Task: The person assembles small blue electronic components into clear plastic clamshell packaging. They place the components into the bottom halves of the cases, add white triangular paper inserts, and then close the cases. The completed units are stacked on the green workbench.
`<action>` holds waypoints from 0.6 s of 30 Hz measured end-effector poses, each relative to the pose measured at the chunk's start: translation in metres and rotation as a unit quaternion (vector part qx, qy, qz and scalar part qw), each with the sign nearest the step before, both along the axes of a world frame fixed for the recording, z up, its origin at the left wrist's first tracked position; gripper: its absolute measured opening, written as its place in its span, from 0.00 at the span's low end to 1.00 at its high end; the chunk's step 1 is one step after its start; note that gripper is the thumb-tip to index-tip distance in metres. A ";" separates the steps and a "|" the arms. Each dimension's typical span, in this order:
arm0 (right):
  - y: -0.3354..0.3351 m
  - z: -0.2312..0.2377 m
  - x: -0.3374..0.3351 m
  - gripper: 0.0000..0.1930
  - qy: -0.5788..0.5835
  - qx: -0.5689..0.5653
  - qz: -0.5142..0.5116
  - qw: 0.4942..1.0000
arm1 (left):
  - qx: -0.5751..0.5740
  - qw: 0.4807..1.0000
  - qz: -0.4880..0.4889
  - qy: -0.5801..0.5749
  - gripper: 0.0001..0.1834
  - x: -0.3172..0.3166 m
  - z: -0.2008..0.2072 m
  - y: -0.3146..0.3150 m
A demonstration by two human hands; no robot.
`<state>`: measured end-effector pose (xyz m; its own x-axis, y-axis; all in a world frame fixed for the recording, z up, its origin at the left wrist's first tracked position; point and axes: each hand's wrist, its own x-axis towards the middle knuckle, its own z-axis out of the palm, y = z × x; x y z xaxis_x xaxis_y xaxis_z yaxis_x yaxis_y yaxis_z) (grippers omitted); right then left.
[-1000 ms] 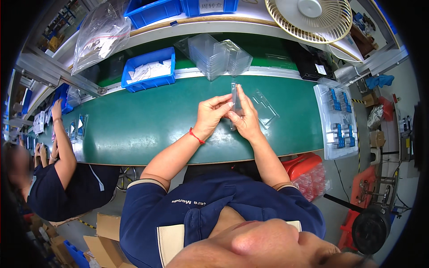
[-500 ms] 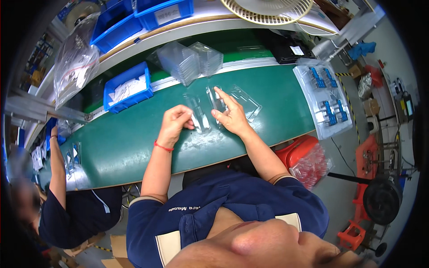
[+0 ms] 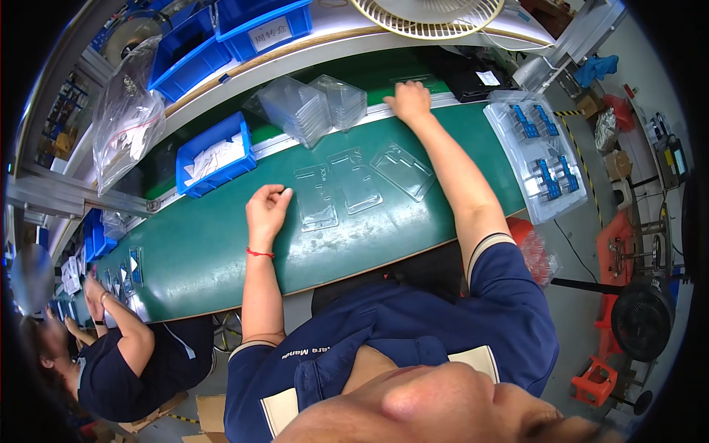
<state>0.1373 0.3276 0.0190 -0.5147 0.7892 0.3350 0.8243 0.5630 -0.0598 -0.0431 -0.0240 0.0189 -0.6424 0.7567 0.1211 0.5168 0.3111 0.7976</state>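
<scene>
Three clear plastic blister trays lie flat on the green table: a left tray [image 3: 316,198], a middle tray [image 3: 354,181] and a right tray [image 3: 402,171]. Just left of them, my left hand [image 3: 267,215] hovers with its fingers curled and thumb against the forefinger; a small dark spot shows at the fingertips, too small to name. My right hand [image 3: 410,102] reaches to the metal rail at the table's back, fingers bent and slightly apart, near a flat clear plastic piece [image 3: 413,77]. I see nothing held in it.
Stacked clear trays [image 3: 299,111] lean at the back beside a blue bin [image 3: 216,159] of white slips. At right lies a clear tray [image 3: 539,199] with blue parts. A fan [image 3: 432,15] stands on the shelf above. A co-worker [image 3: 140,362] sits at far left.
My right hand has left the trays and stretched to the back rail. My left hand has drawn back leftward. The left and middle trays now lie flat, apart from my hands.
</scene>
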 end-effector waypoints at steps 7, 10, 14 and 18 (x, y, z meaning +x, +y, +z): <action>-0.011 -0.003 0.087 0.06 0.037 -0.017 0.173 0.984 | 0.073 0.939 -0.175 0.289 0.32 0.061 0.016 0.004; -0.027 0.000 0.132 0.05 0.048 -0.053 0.221 0.973 | 0.009 0.920 -0.246 0.305 0.36 0.080 0.015 0.008; -0.037 0.018 0.128 0.09 0.057 -0.110 0.157 0.980 | -0.017 0.911 -0.286 0.298 0.34 0.084 0.010 0.013; -0.042 0.014 0.118 0.15 0.043 -0.060 0.149 0.986 | -0.007 0.910 -0.289 0.298 0.30 0.080 0.005 0.013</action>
